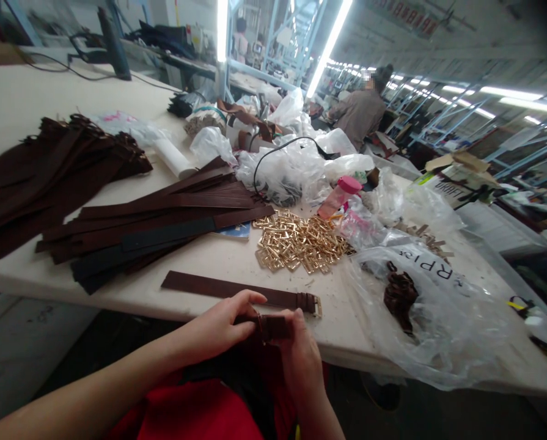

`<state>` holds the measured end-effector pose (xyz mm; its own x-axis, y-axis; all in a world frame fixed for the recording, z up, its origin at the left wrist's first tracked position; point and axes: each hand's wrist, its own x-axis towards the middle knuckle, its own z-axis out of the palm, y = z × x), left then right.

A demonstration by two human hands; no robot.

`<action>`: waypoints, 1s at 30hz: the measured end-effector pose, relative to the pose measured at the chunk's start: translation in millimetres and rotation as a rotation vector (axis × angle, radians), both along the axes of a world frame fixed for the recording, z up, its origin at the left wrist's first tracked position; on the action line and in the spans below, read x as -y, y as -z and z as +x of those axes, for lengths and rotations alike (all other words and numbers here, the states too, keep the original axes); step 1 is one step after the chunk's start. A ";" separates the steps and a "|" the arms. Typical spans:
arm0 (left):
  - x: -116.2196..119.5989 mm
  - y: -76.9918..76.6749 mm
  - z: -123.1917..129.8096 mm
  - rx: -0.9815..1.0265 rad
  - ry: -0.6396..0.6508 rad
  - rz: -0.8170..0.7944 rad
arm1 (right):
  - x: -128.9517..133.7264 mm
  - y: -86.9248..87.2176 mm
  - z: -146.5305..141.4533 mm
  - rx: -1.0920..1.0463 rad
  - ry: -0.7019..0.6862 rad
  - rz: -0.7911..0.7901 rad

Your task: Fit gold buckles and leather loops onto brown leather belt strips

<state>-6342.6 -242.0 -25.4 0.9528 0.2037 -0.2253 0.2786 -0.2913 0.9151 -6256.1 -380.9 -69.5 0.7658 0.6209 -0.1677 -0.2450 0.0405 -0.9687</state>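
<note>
Both my hands hold a dark brown leather strap point(277, 327) just in front of the table's near edge. My left hand point(230, 324) pinches it from the left, thumb and forefinger closed near a narrow loop. From the right, my right hand point(303, 354) grips the strap with its thumb on top; the other fingers are partly hidden. Right behind my hands lies a finished-looking brown belt point(227, 288) with a gold buckle point(318, 305) at its right end. Beyond it is a heap of gold buckles point(301, 241).
Brown straps point(163, 214) lie stacked at left, beside a larger bundle point(57, 165). A clear plastic bag point(442, 330) with brown leather loops point(400, 296) sits at right. Behind the buckles are a pink-capped bottle point(340, 197) and crumpled bags point(291, 165). A person point(362, 113) is farther back.
</note>
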 end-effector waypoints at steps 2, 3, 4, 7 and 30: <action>3.0 -2.7 -1.8 0.022 0.006 0.002 | -0.7 3.7 -1.0 -0.165 -0.018 0.058; 4.6 -4.6 -2.9 0.031 0.003 0.006 | -1.4 5.9 -1.9 -0.240 -0.036 0.100; 5.9 -6.3 -4.2 0.039 -0.001 0.009 | -2.0 8.0 -3.2 -0.304 -0.054 0.139; 7.4 -8.9 -7.8 0.044 -0.013 0.006 | -1.6 12.0 -9.1 -0.369 -0.093 0.172; 23.4 -11.8 -17.9 -0.025 -0.118 0.242 | 10.6 15.9 -21.5 -0.407 -0.425 0.181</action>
<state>-6360.5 -265.4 -13.5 0.9141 0.3635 -0.1797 0.3453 -0.4654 0.8150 -6277.7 -391.4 -85.4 0.3422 0.9036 -0.2576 -0.6244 0.0138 -0.7810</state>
